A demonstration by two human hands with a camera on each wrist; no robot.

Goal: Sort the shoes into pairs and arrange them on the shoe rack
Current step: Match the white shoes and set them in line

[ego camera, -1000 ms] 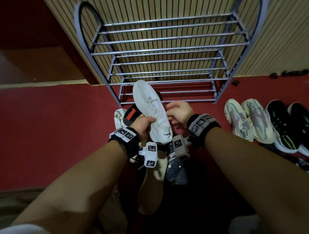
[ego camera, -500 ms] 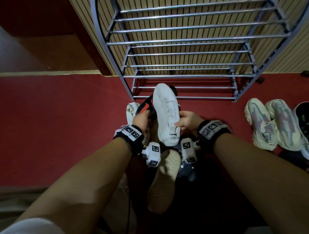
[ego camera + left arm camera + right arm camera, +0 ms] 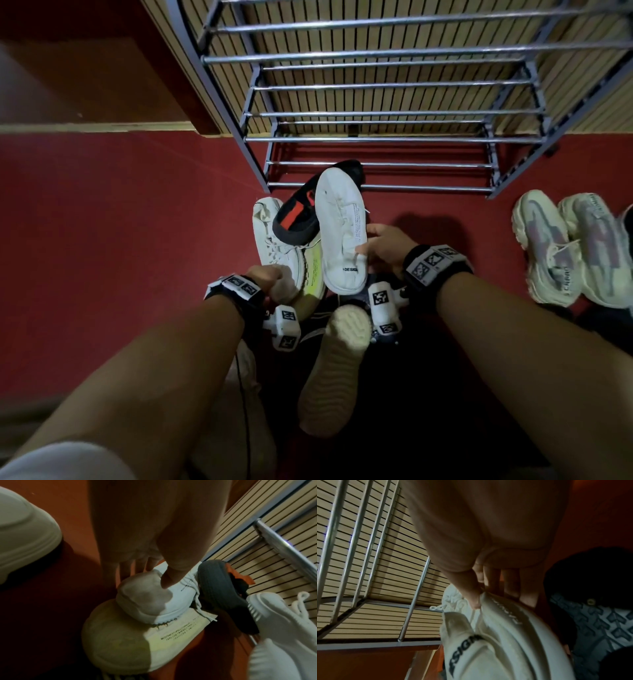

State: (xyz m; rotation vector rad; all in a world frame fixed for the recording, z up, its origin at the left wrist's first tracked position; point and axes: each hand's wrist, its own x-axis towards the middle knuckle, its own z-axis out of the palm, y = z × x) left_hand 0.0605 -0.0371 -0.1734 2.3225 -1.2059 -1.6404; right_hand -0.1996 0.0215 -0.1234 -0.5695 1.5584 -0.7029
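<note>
Here, in the head view, I am holding a white sneaker (image 3: 340, 233) in my right hand (image 3: 383, 245), thumb and fingers pinching its collar, toe pointing far toward the shoe rack (image 3: 387, 138). My left hand (image 3: 270, 279) is gripping the heel of a second white sneaker (image 3: 277, 245), which is lying on the red floor (image 3: 120, 240) on top of a yellow-tinted sole (image 3: 313, 274). A black and red shoe (image 3: 308, 209) is leaning across both white ones, so it is standing in the way; lifting could be tipping it over or dragging it along. A pale chunky pair (image 3: 568, 246) is sitting to the right, already matched, I judge.

From the left wrist, my thumb is pressing the heel top and my fingers (image 3: 139, 565) are reaching behind it, so the grip is closing on the shoe. Loose laces (image 3: 199, 601) are trailing toward the black shoe's sole (image 3: 219, 588); they could be snagging there.

From the right wrist, my thumb (image 3: 469, 593) is pinching only the thin collar edge of the sneaker, so it could be slipping or swinging. The rack's bars (image 3: 414, 599) are standing close on the left, and a dangling lace (image 3: 436, 607) could be catching on them.
</note>
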